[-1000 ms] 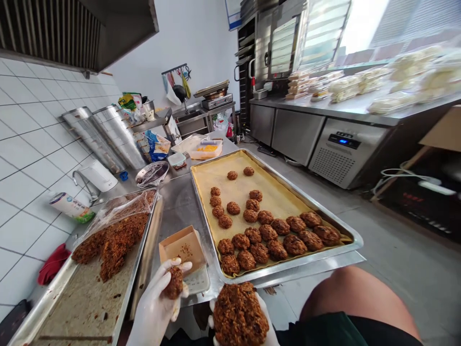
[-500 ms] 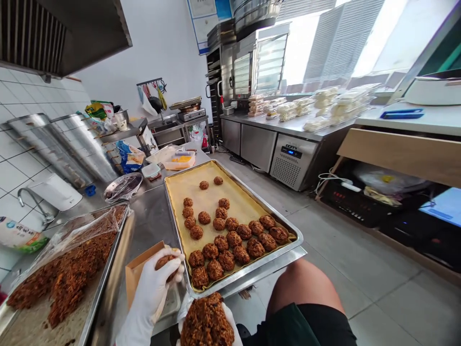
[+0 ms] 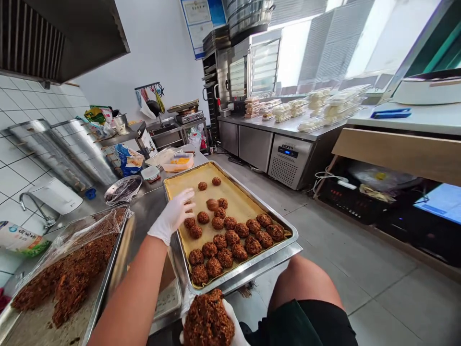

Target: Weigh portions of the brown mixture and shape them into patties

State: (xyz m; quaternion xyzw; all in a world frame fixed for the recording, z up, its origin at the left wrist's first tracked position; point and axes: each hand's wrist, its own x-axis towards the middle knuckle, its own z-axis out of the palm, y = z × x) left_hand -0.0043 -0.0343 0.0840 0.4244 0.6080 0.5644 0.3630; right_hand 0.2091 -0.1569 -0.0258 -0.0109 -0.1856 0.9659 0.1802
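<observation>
Steel worktop (image 3: 147,206), two trays (image 3: 293,234) on it. One big brown lump (image 3: 209,319) sits in the right hand (image 3: 236,327). The left hand (image 3: 175,214) is spread wide over one tray's edge, near one blurry ball (image 3: 212,204). Two more sit far back.

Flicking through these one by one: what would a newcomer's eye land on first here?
Probably the paper-lined tray in the middle, with its dark brown balls crowded toward the near end. Next, the gloved left hand, open over the tray's left side, with a blurred ball just beyond its fingertips. At the bottom centre, the gloved right hand holds a much larger brown lump.
</observation>
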